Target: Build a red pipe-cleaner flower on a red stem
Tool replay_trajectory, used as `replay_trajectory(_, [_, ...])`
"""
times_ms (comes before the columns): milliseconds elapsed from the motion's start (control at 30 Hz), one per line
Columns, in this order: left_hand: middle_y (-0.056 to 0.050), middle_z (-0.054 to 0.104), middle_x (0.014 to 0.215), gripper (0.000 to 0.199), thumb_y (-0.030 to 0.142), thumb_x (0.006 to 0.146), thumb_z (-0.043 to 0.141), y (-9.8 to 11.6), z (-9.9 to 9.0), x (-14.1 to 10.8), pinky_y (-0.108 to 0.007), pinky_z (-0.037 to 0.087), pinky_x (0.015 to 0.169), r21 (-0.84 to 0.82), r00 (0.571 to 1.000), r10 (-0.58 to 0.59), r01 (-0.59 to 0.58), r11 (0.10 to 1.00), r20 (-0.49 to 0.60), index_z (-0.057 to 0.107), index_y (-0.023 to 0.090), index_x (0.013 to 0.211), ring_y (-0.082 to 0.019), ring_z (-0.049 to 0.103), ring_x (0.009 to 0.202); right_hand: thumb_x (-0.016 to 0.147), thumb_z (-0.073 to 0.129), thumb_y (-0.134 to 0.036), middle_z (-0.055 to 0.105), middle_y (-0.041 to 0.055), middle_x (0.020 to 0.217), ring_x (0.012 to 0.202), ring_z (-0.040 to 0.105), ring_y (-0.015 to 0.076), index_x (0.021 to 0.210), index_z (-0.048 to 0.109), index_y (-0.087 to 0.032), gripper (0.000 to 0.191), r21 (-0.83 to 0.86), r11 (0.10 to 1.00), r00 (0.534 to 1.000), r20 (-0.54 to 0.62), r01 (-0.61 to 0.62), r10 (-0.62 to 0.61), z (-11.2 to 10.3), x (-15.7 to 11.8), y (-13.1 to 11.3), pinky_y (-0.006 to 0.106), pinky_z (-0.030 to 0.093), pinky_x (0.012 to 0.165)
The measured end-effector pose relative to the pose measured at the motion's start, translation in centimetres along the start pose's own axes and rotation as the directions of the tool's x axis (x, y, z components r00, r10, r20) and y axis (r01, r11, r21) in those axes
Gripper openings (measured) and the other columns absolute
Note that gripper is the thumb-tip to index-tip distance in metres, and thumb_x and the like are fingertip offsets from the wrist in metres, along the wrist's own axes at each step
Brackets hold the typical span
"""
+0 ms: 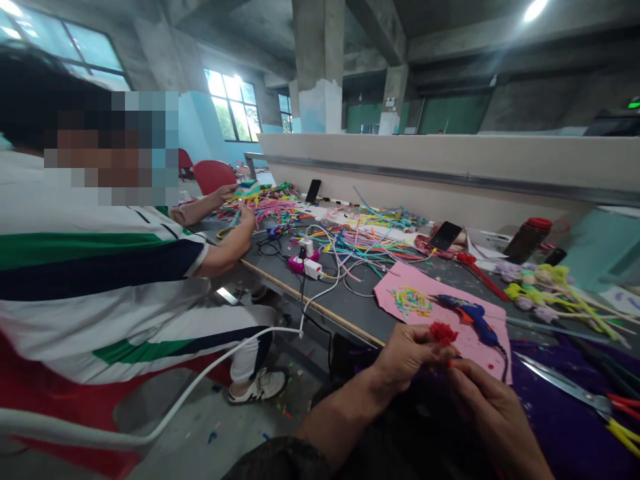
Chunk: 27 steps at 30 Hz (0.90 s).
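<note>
My left hand (403, 357) pinches a fuzzy red flower-like piece (443, 334) between thumb and fingers, above the table's front edge. Just to the right, my right hand (483, 393) is closed on the orange-red lower end (451, 363) of the same piece. Behind both hands lies a pink sheet (493, 320) bearing a blue glue gun (470, 317) and a pile of small coloured cut pieces (413, 302).
Scissors (565, 383) lie on purple cloth (540, 413) at the right. Flower stems (545, 290), a dark bottle (530, 239), a phone (445, 236) and a power strip (303, 265) with cables stand behind. A person (100, 260) sits at the left, handling coloured items.
</note>
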<state>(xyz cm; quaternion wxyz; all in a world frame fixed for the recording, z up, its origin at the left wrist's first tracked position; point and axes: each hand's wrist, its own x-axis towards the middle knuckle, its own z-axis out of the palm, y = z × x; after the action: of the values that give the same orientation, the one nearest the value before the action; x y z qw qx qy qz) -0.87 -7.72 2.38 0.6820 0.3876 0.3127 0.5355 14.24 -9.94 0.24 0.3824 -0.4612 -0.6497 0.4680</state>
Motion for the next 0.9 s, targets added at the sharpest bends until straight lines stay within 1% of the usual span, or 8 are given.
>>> replay_trajectory(167, [-0.002, 0.058, 0.067, 0.028, 0.033, 0.052, 0.079, 0.2, 0.9, 0.5, -0.023, 0.035, 0.058, 0.046, 0.993, 0.076, -0.081, 0.996, 0.087, 0.070, 0.011, 0.065, -0.009, 0.048, 0.060, 0.074, 0.060, -0.041, 0.054, -0.0012, 0.058, 0.048, 0.046, 0.0135, 0.082, 0.061, -0.023, 0.020, -0.133, 0.986, 0.975, -0.187, 0.097, -0.121, -0.7, -0.2, 1.0, 0.022, 0.037, 0.043])
replay_trajectory(300, [-0.003, 0.060, 0.074, 0.026, 0.030, 0.056, 0.077, 0.3, 2.2, 0.8, -0.023, 0.038, 0.064, 0.080, 0.987, 0.084, -0.095, 0.992, 0.135, 0.072, 0.012, 0.074, -0.011, 0.051, 0.068, 0.080, 0.054, -0.041, 0.052, -0.0016, 0.057, 0.050, 0.046, 0.0130, 0.079, 0.059, -0.021, 0.021, -0.159, 0.984, 0.963, -0.240, 0.085, -0.122, -1.4, -0.8, 0.4, 0.022, 0.037, 0.046])
replay_trajectory(333, [-0.002, 0.061, 0.072, 0.028, 0.030, 0.056, 0.076, 0.4, 2.6, 0.8, -0.023, 0.037, 0.062, 0.093, 0.989, 0.054, -0.067, 0.993, 0.139, 0.072, 0.012, 0.077, -0.010, 0.050, 0.065, 0.081, 0.053, -0.041, 0.051, -0.0016, 0.057, 0.051, 0.046, 0.0126, 0.077, 0.059, -0.020, 0.022, -0.159, 0.984, 0.961, -0.251, 0.076, -0.115, -1.5, -1.0, -0.1, 0.022, 0.037, 0.047])
replay_trajectory(433, [0.002, 0.057, 0.060, 0.035, 0.031, 0.057, 0.075, 0.9, 3.3, 0.9, -0.021, 0.032, 0.051, 0.202, 0.989, -0.045, 0.016, 0.979, 0.140, 0.071, 0.013, 0.088, -0.006, 0.040, 0.048, 0.083, 0.050, -0.040, 0.050, -0.0023, 0.057, 0.051, 0.045, 0.0111, 0.073, 0.057, -0.018, 0.025, -0.071, 0.992, 0.944, -0.308, 0.104, -0.121, -1.6, -1.2, -2.1, 0.022, 0.036, 0.048])
replay_trajectory(533, [0.002, 0.055, 0.059, 0.026, 0.031, 0.062, 0.071, 1.5, 3.7, 1.1, -0.019, 0.027, 0.045, 0.252, 0.985, 0.005, -0.049, 0.966, 0.172, 0.069, 0.012, 0.080, -0.005, 0.038, 0.046, 0.083, 0.050, -0.042, 0.049, -0.0038, 0.053, 0.045, 0.043, 0.0090, 0.069, 0.054, -0.018, 0.028, 0.095, 0.985, 0.939, -0.327, 0.141, -0.103, -1.7, -0.8, -3.5, 0.021, 0.034, 0.043])
replay_trajectory(633, [0.004, 0.048, 0.050, 0.022, 0.030, 0.063, 0.070, 2.1, 4.0, 1.2, -0.019, 0.025, 0.043, 0.203, 0.982, 0.021, -0.060, 0.977, 0.188, 0.067, 0.012, 0.076, -0.004, 0.034, 0.042, 0.081, 0.052, -0.043, 0.050, -0.0044, 0.051, 0.039, 0.041, 0.0074, 0.068, 0.052, -0.018, 0.029, 0.220, 0.961, 0.938, -0.335, 0.168, -0.087, -1.9, -0.5, -4.0, 0.020, 0.031, 0.038])
replay_trajectory(733, [0.006, 0.042, 0.045, 0.021, 0.030, 0.063, 0.071, 2.6, 4.4, 1.3, -0.019, 0.020, 0.040, 0.155, 0.983, 0.011, -0.040, 0.987, 0.186, 0.066, 0.013, 0.075, -0.003, 0.030, 0.039, 0.081, 0.052, -0.044, 0.050, -0.0043, 0.051, 0.037, 0.040, 0.0063, 0.069, 0.053, -0.017, 0.029, 0.282, 0.940, 0.941, -0.326, 0.192, -0.094, -2.0, -0.4, -4.2, 0.019, 0.030, 0.035])
replay_trajectory(900, [0.007, 0.038, 0.045, 0.019, 0.030, 0.062, 0.071, 2.6, 4.6, 1.9, -0.018, 0.018, 0.038, 0.116, 0.986, 0.014, -0.034, 0.993, 0.169, 0.063, 0.014, 0.069, -0.003, 0.029, 0.038, 0.081, 0.052, -0.044, 0.050, -0.0049, 0.053, 0.037, 0.041, 0.0050, 0.075, 0.056, -0.017, 0.028, 0.415, 0.895, 0.971, -0.226, 0.164, -0.074, -2.2, -0.2, -4.2, 0.017, 0.032, 0.035])
